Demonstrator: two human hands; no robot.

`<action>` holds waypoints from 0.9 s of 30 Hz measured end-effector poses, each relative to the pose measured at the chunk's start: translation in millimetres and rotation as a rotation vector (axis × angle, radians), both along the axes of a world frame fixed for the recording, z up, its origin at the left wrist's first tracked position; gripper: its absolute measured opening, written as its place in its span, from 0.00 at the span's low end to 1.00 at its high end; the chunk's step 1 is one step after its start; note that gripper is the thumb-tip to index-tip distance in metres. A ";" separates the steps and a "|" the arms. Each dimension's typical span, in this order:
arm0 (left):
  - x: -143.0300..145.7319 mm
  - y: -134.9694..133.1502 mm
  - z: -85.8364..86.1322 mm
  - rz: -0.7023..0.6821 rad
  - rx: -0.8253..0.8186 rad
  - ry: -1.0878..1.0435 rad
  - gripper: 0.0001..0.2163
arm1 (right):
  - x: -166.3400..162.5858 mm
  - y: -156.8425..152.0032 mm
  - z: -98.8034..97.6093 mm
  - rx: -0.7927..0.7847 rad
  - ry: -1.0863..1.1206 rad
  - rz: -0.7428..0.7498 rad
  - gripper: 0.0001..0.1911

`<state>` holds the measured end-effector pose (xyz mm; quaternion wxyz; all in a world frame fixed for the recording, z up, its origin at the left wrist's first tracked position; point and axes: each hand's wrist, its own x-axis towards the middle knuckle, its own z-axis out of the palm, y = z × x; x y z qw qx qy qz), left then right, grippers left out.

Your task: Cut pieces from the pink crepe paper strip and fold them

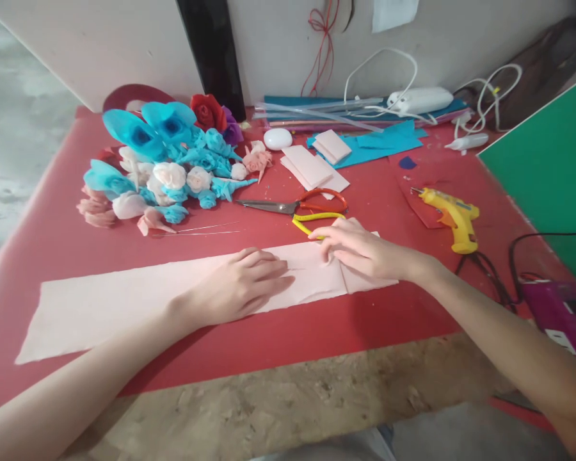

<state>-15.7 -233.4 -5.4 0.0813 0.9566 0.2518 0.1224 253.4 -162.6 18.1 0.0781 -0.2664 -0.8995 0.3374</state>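
Note:
A long strip of pale pink crepe paper lies across the front of the red table, with a fold line near its right end. My left hand rests flat on the middle of the strip, fingers stretched to the right. Over the right part, my right hand touches the paper with its fingers apart and bent; nothing shows between them. Just beyond that hand lie scissors with one orange and one yellow handle. Behind the scissors sit folded pale pink paper pieces.
Blue, white, pink and red paper flowers are heaped at the back left. On the right lie a yellow glue gun and a purple power strip. Blue paper and a white corded device are at the back.

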 end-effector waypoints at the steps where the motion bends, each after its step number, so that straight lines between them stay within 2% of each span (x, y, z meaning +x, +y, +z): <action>1: 0.0 -0.3 0.4 0.002 0.002 0.000 0.15 | -1.7 5.2 -2.5 -0.017 -0.008 0.018 0.18; 3: -0.2 -0.7 0.9 0.003 -0.002 0.008 0.15 | -4.0 12.0 -5.8 -0.007 0.001 0.012 0.17; 6: -0.6 -0.9 1.0 0.003 -0.014 0.025 0.15 | -3.8 11.7 -5.2 0.122 0.087 -0.052 0.13; 9: -0.5 -0.6 0.4 0.011 -0.024 0.031 0.16 | 1.8 0.5 -3.8 0.307 0.214 -0.142 0.05; 12: -0.5 0.1 -1.0 0.011 -0.023 0.026 0.16 | 11.2 -14.1 -9.8 0.401 0.220 -0.246 0.05; 17: -1.3 0.6 -2.9 0.013 -0.020 0.016 0.16 | 19.9 -26.4 -25.5 0.353 0.177 -0.345 0.06; 27: -1.0 0.2 -1.3 -0.003 -0.016 0.013 0.15 | 10.3 -17.8 -35.6 0.354 0.141 -0.411 0.08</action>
